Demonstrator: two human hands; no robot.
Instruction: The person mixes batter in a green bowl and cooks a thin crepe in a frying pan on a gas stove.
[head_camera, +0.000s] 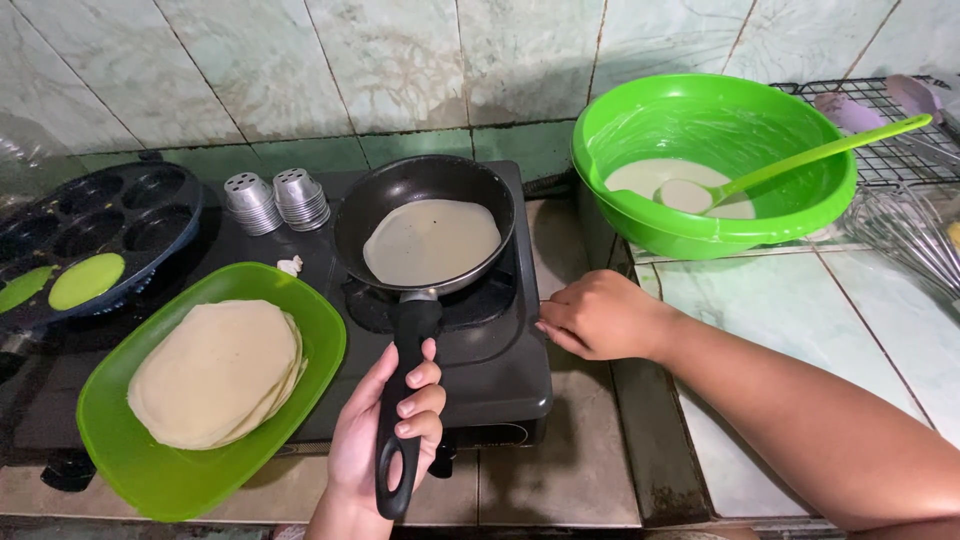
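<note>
My left hand (385, 430) grips the black handle of a small black frying pan (400, 195) that sits on a black stove burner (480, 340). A thin pale crepe (432, 240) lies flat in the pan. My right hand (600, 315) rests with curled fingers at the stove's right edge, holding nothing. To the left, a green plate (160, 470) carries a stack of cooked pale crepes (215, 370).
A large green bowl (640, 120) of pale batter with a green ladle (800, 160) stands at the back right. A wire rack (890, 150) and a whisk (910, 235) lie beyond it. Two stacks of metal moulds (275, 200) and a dark multi-cup pan (110, 225) sit at the left.
</note>
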